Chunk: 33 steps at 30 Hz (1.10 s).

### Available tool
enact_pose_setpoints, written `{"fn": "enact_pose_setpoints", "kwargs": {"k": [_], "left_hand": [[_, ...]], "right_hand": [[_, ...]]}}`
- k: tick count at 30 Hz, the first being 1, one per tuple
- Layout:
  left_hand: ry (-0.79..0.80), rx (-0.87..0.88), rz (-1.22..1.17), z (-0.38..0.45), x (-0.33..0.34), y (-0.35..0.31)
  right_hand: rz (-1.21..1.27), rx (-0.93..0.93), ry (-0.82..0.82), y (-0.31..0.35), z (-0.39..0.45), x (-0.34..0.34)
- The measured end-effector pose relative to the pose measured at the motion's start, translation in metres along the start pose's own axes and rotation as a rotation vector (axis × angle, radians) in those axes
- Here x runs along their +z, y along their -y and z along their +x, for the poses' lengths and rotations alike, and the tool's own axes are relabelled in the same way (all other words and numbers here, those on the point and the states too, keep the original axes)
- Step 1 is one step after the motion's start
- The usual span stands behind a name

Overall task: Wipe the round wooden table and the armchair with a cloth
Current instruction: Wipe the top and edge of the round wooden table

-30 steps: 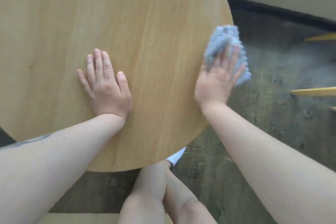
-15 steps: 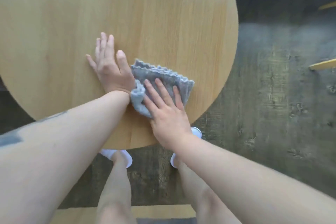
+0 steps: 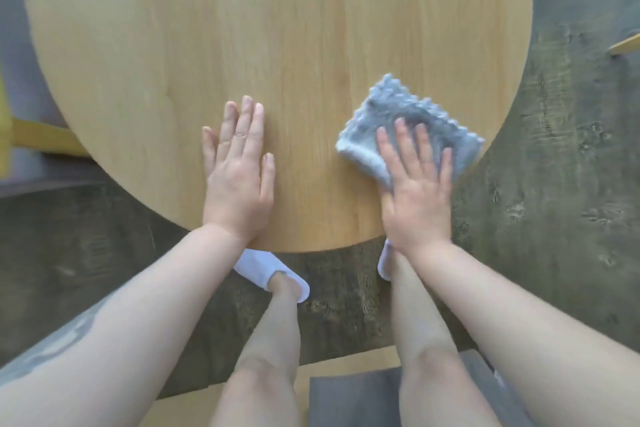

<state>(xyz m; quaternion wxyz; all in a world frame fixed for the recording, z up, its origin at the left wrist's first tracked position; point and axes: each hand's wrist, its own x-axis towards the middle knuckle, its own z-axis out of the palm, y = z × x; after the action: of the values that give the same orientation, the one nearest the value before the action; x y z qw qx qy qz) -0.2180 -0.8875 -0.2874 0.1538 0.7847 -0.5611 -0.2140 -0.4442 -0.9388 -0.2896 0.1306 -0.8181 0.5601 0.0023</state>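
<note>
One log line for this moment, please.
stage: wiping table | right hand: flat on grey cloth | left hand: flat on round wooden table

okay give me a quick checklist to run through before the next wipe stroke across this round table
1. Cloth lies flat on the table: ok, though one corner reaches the table's right edge.
2. Right hand presses the cloth with straight fingers: ok.
3. Left hand rests flat on the wood, steadying the table: ok.
4. Left hand apart from the cloth: ok, bare wood shows between them, but a long leftward stroke would meet it.
5. Nothing else on the visible tabletop to knock: ok.
6. Far part of the table wiped: cannot tell, no marks show.
</note>
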Motion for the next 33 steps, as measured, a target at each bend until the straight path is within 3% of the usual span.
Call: {"fn": "enact_pose_setpoints", "kwargs": {"k": [2,3,6,7,8,9,12,13,14,16,17,18,20,22,24,26,27,29,31,32,33], "left_hand": [[0.074,-0.003,0.038,0.003,-0.003,0.000],[0.088,-0.019,0.035,0.005,-0.003,-0.002],[0.124,-0.043,0.039,0.008,-0.005,-0.003],[0.135,-0.036,0.028,0.008,-0.006,-0.002],[0.142,-0.028,0.007,0.008,-0.007,-0.001],[0.146,-0.029,-0.008,0.008,-0.007,-0.001],[0.117,-0.043,-0.026,0.008,-0.004,-0.002],[0.107,-0.044,-0.038,0.008,-0.003,-0.004],[0.099,-0.047,-0.056,0.008,-0.003,-0.003],[0.087,-0.045,-0.109,0.008,-0.004,0.000],[0.087,-0.045,-0.149,0.007,-0.005,0.001],[0.078,-0.045,-0.203,0.007,-0.006,0.003],[0.007,-0.065,-0.296,0.007,-0.006,0.006],[-0.103,-0.114,-0.292,0.001,-0.002,0.003],[-0.253,-0.306,-0.274,-0.008,0.007,-0.012],[-0.404,-0.604,-0.318,-0.014,0.014,-0.028],[-0.450,-0.695,-0.335,-0.016,0.018,-0.032],[-0.455,-0.701,-0.291,-0.017,0.025,-0.033],[-0.392,-0.697,-0.186,-0.015,0.031,-0.032],[-0.382,-0.718,-0.142,-0.015,0.034,-0.032],[-0.393,-0.741,-0.121,-0.015,0.035,-0.032]], "right_hand": [[0.099,0.361,-0.124,0.026,0.019,-0.010],[0.126,0.361,-0.158,0.050,0.020,-0.010],[0.072,-0.175,-0.021,0.104,-0.023,0.015],[-0.007,-0.279,0.019,0.095,-0.036,0.021],[-0.060,-0.272,0.032,0.072,-0.037,0.022],[-0.085,-0.130,0.013,0.049,-0.035,0.020],[0.030,0.612,-0.108,0.021,-0.002,0.000],[0.056,0.622,-0.140,0.036,0.005,-0.002],[0.066,0.459,-0.158,0.058,0.000,0.002],[0.028,-0.116,-0.014,0.096,-0.033,0.023],[-0.028,-0.295,0.055,0.098,-0.050,0.026],[-0.088,-0.330,0.079,0.086,-0.057,0.027],[-0.126,-0.098,0.040,0.053,-0.049,0.021],[-0.052,0.317,-0.025,0.033,-0.019,0.004],[0.073,0.545,-0.111,0.043,0.021,-0.003],[0.027,0.398,-0.093,0.084,0.042,0.008],[-0.023,0.183,-0.054,0.104,0.042,0.015],[-0.063,-0.358,0.082,0.113,0.041,0.020],[-0.118,-0.709,0.158,0.085,0.074,-0.001],[-0.157,-0.728,0.142,0.068,0.098,-0.010],[-0.155,-0.628,0.093,0.054,0.122,-0.018]]}}
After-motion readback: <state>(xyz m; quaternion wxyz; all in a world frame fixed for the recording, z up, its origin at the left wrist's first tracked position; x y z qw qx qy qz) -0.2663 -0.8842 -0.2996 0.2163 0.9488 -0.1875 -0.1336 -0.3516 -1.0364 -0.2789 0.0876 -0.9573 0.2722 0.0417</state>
